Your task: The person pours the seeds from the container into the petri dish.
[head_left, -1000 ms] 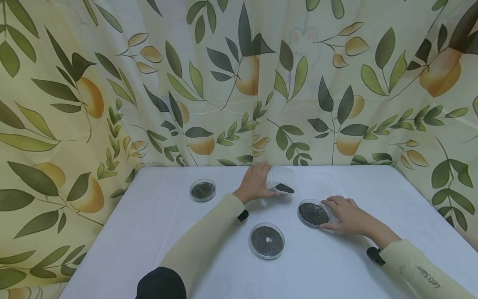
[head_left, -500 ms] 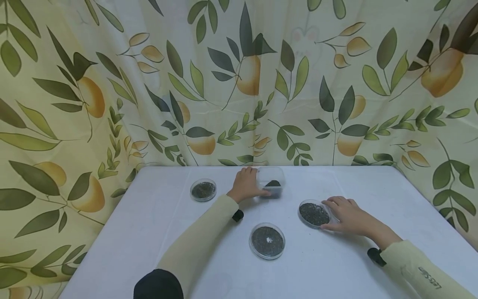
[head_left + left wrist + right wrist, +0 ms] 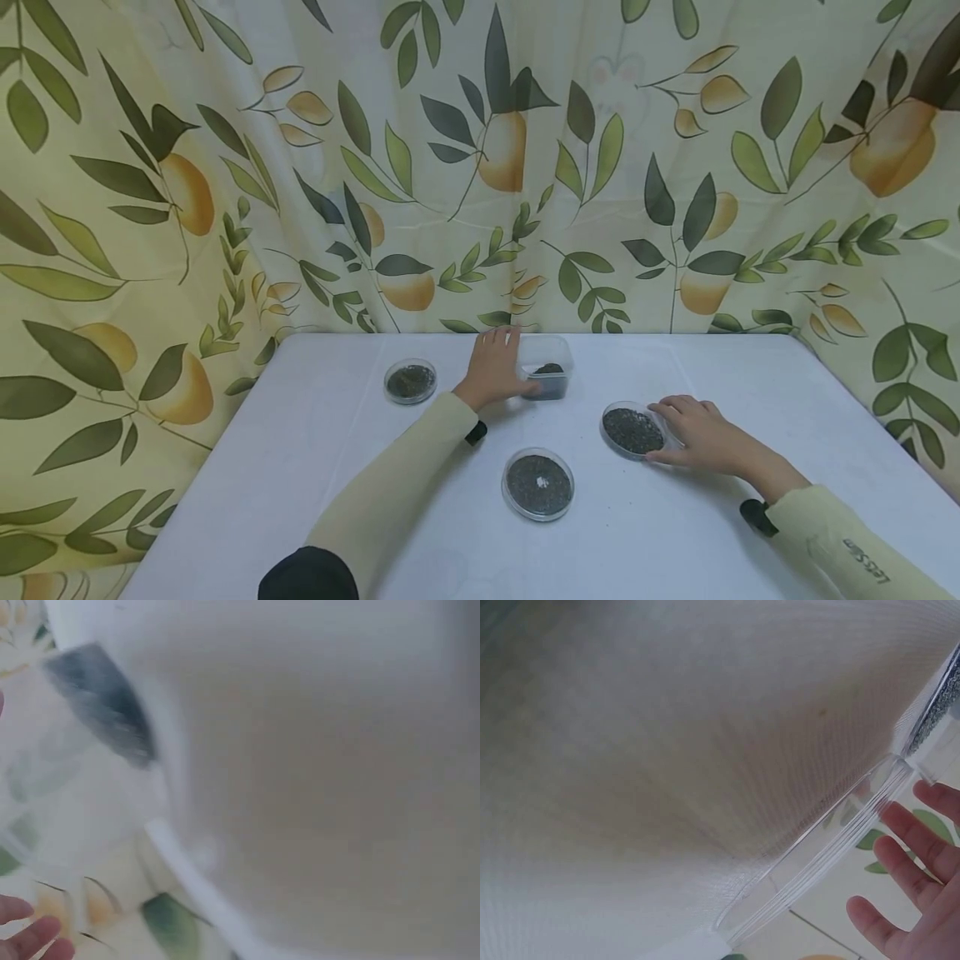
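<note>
At the table's back, a clear plastic box (image 3: 546,385) stands upright with dark soil in it. My left hand (image 3: 491,367) is at its left side, its thumb near the box's front corner. In the left wrist view the visible fingers (image 3: 34,937) are apart from the box. My right hand (image 3: 705,437) holds the right edge of a petri dish (image 3: 632,430) of dark soil between thumb and fingertips. The dish looks slightly tilted. Beneath the right hand lies a clear round dish or lid (image 3: 817,855); the right thumb is out of the right wrist view.
Another soil-filled petri dish (image 3: 538,483), with a small white patch, sits at the front centre. A third petri dish (image 3: 410,382) is at the back left. The white table (image 3: 315,467) ends at a leaf-printed curtain (image 3: 465,167).
The clear box, tilted on its side a second ago, has come upright on the table slightly further left. My left fingers have straightened beside it. The right hand stays at its dish.
</note>
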`<state>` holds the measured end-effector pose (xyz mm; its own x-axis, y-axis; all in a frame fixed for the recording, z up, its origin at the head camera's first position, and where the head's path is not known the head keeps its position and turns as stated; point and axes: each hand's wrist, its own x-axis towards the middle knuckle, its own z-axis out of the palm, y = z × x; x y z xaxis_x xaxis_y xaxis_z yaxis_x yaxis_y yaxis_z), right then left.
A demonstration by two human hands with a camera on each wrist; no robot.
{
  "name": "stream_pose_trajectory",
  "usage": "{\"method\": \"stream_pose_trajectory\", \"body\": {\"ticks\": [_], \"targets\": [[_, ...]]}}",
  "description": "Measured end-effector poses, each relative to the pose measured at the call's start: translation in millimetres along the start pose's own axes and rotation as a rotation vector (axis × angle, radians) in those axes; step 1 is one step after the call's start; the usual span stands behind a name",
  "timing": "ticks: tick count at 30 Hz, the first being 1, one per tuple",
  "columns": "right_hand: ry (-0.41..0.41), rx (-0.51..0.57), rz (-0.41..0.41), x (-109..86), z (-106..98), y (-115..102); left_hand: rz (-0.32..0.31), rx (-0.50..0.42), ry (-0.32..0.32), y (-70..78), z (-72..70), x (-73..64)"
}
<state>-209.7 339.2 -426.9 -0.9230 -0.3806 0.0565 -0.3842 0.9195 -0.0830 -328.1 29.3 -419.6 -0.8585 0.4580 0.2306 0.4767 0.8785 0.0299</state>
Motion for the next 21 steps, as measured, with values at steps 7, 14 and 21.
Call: {"method": "stream_pose_trajectory", "body": {"ticks": [7,14,21], "targets": [[-0.006,-0.001,0.008,-2.9,-2,1,0.171,0.061,0.088,31.5,-28.7,1.0],[-0.021,-0.005,0.017,-2.1,-3,1,0.528,0.160,0.008,68.7,-35.4,6.8],[-0.018,-0.012,0.006,-2.5,-5,0,0.661,0.294,-0.116,92.6,-23.7,15.4]]}}
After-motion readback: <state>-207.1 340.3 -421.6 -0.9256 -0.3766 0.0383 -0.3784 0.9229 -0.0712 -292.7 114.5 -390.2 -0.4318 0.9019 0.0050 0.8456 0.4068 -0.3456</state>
